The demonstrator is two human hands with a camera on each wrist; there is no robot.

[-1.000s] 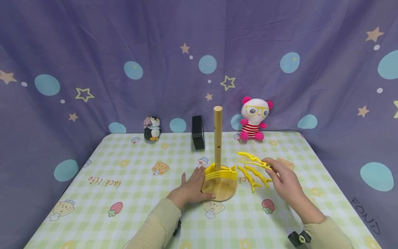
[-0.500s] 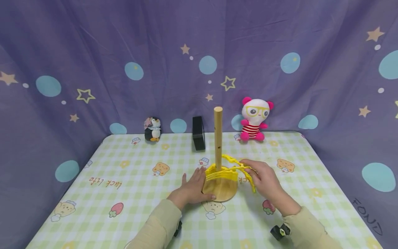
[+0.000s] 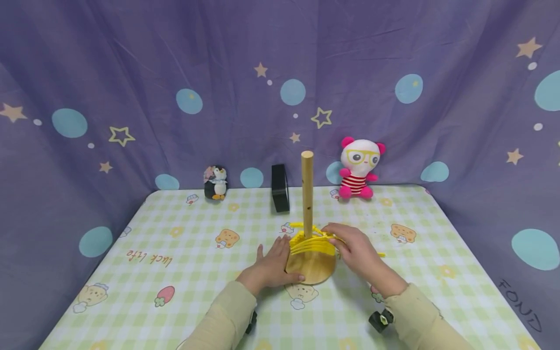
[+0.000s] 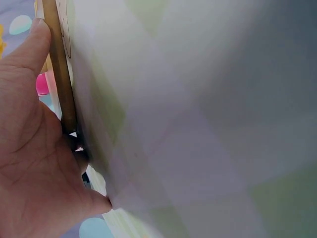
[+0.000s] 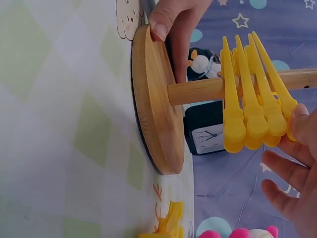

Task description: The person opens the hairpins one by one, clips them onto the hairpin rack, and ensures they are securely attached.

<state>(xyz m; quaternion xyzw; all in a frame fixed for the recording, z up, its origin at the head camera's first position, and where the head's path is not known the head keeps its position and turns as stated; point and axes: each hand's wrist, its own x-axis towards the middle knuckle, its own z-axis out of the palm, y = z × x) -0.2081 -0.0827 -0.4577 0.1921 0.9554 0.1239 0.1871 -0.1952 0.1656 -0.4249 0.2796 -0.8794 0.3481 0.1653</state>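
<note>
A wooden post (image 3: pixel 307 194) rises from a round wooden base (image 3: pixel 312 270) on the table. Several yellow alligator hair clips (image 5: pixel 235 124) sit side by side around the post, above the base. My left hand (image 3: pixel 272 266) holds the base at its left rim, thumb at the front and fingers reaching round the side. With thumb and fingers, my right hand (image 3: pixel 356 249) pinches the end of the outermost yellow hair clip (image 5: pixel 270 72), whose jaws lie about the post. Loose yellow clips (image 5: pixel 171 223) lie on the table to the right, mostly hidden by the right hand in the head view.
Behind the post stands a black clock (image 3: pixel 280 188). A penguin plush (image 3: pixel 216 182) is at the back left and a panda plush (image 3: pixel 358 170) at the back right. A checked cloth (image 3: pixel 192 306) covers the table, and a purple curtain (image 3: pixel 236 48) hangs behind it.
My right hand has carried a yellow hair clip leftward from the loose ones to the post, where it now lies with the other clips. The left hand has stayed on the base.
</note>
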